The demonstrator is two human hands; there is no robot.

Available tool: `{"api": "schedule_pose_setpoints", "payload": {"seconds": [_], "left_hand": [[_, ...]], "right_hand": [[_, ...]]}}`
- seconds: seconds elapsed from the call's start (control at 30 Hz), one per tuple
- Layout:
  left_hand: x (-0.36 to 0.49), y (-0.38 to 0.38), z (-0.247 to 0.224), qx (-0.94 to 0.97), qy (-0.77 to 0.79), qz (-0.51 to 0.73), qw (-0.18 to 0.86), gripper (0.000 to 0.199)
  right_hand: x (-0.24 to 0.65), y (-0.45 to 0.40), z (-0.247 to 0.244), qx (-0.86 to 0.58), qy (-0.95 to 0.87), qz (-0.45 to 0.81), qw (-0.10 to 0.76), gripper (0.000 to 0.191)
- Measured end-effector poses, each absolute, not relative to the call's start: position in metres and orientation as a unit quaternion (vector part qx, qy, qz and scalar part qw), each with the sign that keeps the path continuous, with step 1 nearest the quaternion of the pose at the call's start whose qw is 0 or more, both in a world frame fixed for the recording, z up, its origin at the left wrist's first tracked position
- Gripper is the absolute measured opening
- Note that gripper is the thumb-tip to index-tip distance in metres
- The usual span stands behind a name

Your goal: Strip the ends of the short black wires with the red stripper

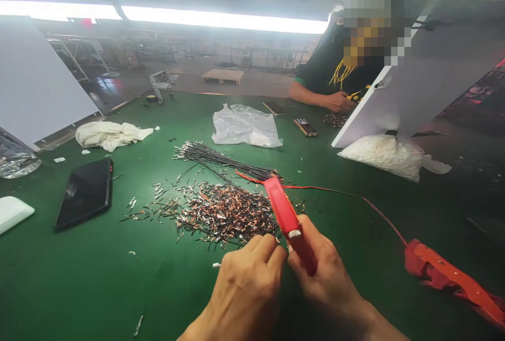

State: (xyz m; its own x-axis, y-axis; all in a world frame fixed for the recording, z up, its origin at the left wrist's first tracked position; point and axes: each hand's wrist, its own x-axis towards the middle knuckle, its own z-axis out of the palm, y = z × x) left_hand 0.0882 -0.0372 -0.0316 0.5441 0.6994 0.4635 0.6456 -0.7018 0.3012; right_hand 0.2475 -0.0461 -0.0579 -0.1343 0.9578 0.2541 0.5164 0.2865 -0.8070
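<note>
My right hand (325,262) is closed around a red-handled tool (284,207), which is tilted up and away from me; its exact kind does not show. Close beside it, my left hand (250,275) has its fingers curled in, and whatever they may grip is hidden. Just beyond both hands lies a pile of short black wire pieces (229,212) with bare copper ends. Behind the pile, a bundle of long black wires (224,160) stretches across the green table (173,288), its right end near the tool.
A red tool (453,272) lies at right, with a thin red strip (339,190) running toward the pile. Around the table are a black phone (87,192), white cloth (110,134), clear plastic bag (246,126) and filled bag (389,154). A co-worker's hand (340,102) works beyond the white panel (379,88).
</note>
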Motion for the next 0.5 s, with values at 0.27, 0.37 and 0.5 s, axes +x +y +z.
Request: {"api": "schedule_pose_setpoints", "payload": {"seconds": [0.27,0.37,0.5], "left_hand": [[0.089,-0.037,-0.024,0.849,0.406,0.338,-0.013,0.046],[0.091,-0.038,-0.022,0.849,0.412,0.331,-0.028,0.045],[0.088,-0.039,-0.019,0.86,0.422,0.287,-0.008,0.044]], "right_hand": [[0.241,-0.041,-0.051,-0.518,-0.729,0.227,0.385,0.013],[0.238,-0.041,-0.05,-0.516,-0.736,0.208,0.386,0.013],[0.242,-0.035,-0.051,-0.544,-0.725,0.181,0.381,0.014]]}}
